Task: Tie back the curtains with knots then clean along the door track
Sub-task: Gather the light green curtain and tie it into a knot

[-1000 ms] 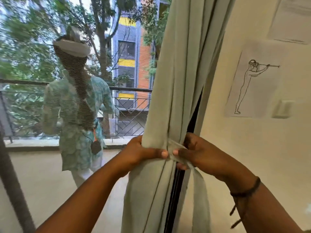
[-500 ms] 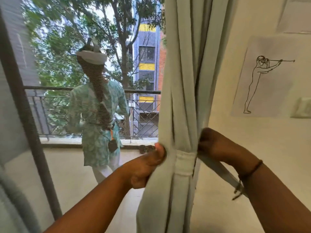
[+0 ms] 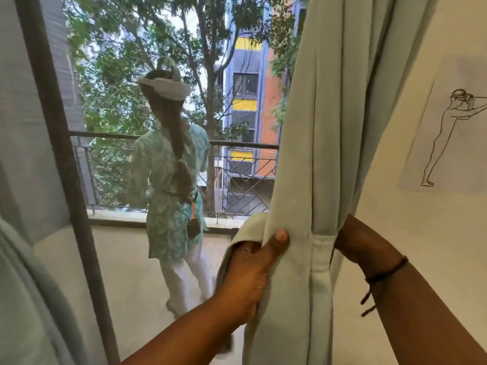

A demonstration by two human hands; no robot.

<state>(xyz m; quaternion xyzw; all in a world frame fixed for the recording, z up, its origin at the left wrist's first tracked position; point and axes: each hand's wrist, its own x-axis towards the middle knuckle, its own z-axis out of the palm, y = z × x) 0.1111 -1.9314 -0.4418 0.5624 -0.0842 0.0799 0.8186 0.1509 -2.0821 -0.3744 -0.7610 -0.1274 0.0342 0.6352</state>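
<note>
Here, both hands at the gathered curtain (image 3: 324,143).
Left hand (image 3: 250,272) grips its folds, thumb up — right hand (image 3: 361,246) reaches behind the tie-back band (image 3: 322,255); its grip is hidden.

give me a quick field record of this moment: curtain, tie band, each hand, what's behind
curtain: pale green curtain gathered into a bunch beside the wall
tie band: lighter tie band wrapped across the front of the bunch; no knot visible
left hand: left hand grips the curtain's left edge, thumb on the front
right hand: right hand reaches behind the bunch at band height; fingers hidden
wall: line drawing on the wall
outside: a person on the balcony, railing beyond
</note>
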